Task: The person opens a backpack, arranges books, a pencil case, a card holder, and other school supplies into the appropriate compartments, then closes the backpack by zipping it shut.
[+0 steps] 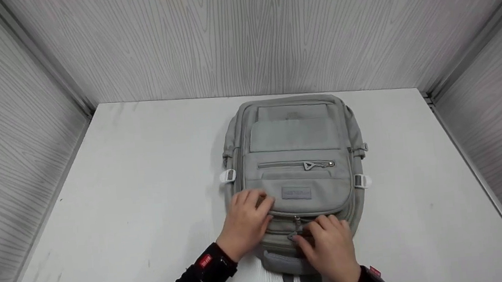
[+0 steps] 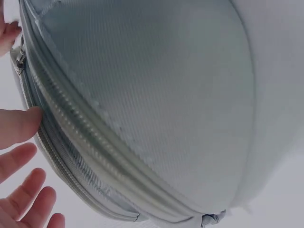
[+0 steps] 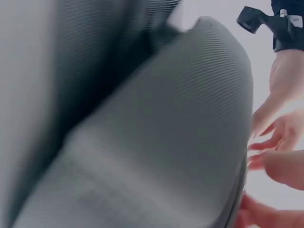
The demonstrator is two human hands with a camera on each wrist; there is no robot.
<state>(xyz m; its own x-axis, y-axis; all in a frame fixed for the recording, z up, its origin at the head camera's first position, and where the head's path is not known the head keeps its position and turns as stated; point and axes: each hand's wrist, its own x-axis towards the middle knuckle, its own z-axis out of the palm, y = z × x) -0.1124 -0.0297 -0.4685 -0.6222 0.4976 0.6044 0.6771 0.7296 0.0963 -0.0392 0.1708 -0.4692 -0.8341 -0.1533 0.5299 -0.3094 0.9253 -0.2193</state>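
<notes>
A grey-green backpack (image 1: 294, 137) lies front side up, its carry handle (image 1: 284, 261) toward me. My left hand (image 1: 244, 223) is at the left of the lower front pocket. In the left wrist view its thumb (image 2: 21, 127) touches the zipper edge (image 2: 61, 166), while the other fingers are spread loosely beside it. My right hand (image 1: 333, 245) is at the handle end, thumb and forefinger pinching a zipper pull (image 1: 292, 236). Grey fabric (image 3: 166, 133) fills most of the right wrist view and hides the pinch.
The backpack lies on a white table (image 1: 145, 182) with wood-grain panels (image 1: 246, 37) behind and at both sides. White strap buckles (image 1: 228, 175) stick out at the bag's sides. Another zipper with a triangular pull (image 1: 310, 165) crosses its front.
</notes>
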